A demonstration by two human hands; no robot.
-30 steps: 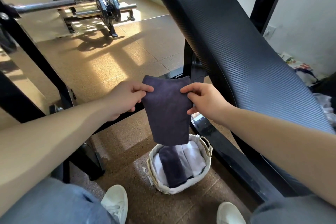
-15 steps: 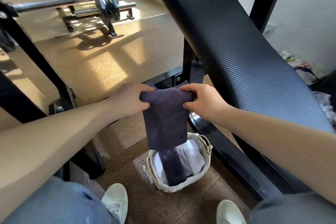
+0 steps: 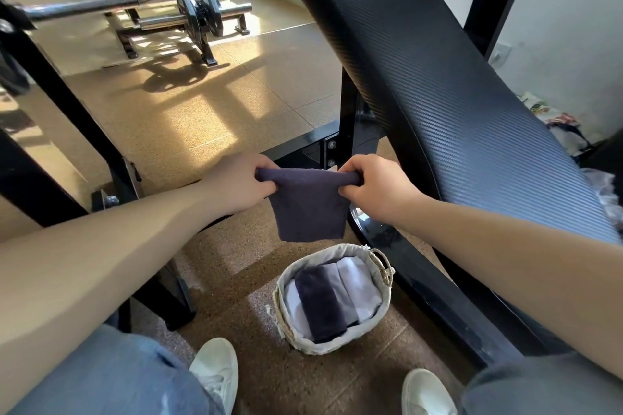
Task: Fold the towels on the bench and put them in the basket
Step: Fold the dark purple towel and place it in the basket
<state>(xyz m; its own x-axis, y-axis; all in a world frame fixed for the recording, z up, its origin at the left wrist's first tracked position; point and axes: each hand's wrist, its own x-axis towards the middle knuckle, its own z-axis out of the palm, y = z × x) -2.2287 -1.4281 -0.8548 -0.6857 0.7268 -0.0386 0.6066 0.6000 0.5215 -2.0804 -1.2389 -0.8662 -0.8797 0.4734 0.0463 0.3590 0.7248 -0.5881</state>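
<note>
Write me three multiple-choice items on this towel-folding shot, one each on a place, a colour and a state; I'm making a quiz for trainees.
1. Where is the basket?
A. on the bench
B. on the floor beside the bench frame
C. on the person's lap

2. What colour is the held towel?
A. dark navy
B. white
C. red

3. How is the held towel held?
A. lying flat on the bench
B. pinched by one hand only
C. gripped at its top edge by both hands, hanging in the air

Answers:
1 B: the basket stands on the floor, next to the black frame of the bench.
2 A: it is dark navy, like the rolled towel in the basket.
3 C: the left hand and right hand each grip a top corner, and it hangs above the basket.
</note>
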